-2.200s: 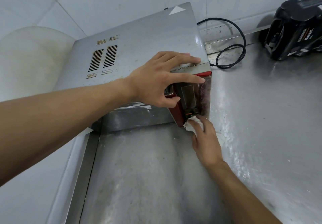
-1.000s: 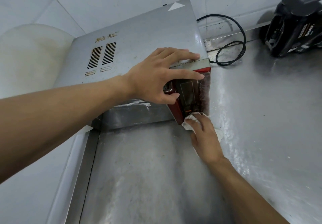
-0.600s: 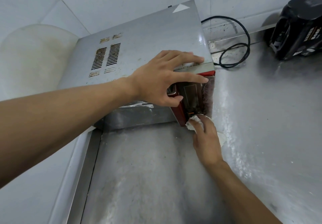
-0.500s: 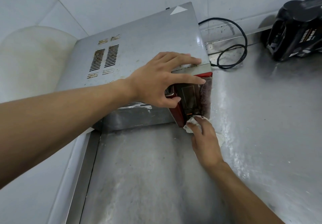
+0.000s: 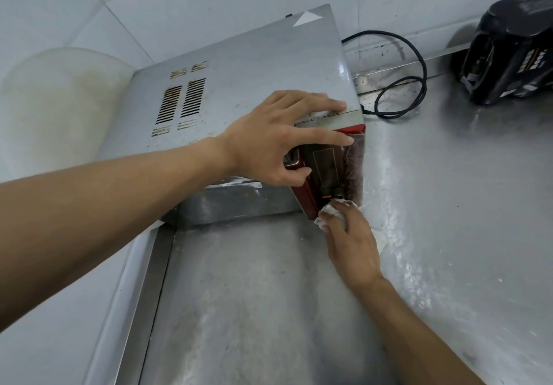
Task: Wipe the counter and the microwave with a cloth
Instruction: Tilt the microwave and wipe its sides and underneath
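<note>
Looking through the head camera, I have the microwave (image 5: pixel 239 79) at about eleven o'clock, standing on the steel counter (image 5: pixel 449 235). My left hand (image 5: pixel 269 142) lies spread over its top front edge, fingers straight and thumb against the door, bracing it and gripping nothing. My right hand (image 5: pixel 350 241), just off centre toward five o'clock, bunches the white cloth (image 5: pixel 329 211) under curled fingers and presses it to the bottom of the dark control panel (image 5: pixel 326 169), where panel meets counter. I judge the microwave-front wipe is in hand, with the smeared counter left to do. The next move calls for drawing the cloth up the panel toward twelve o'clock, clear of the black cord (image 5: pixel 419 64) at one o'clock.
</note>
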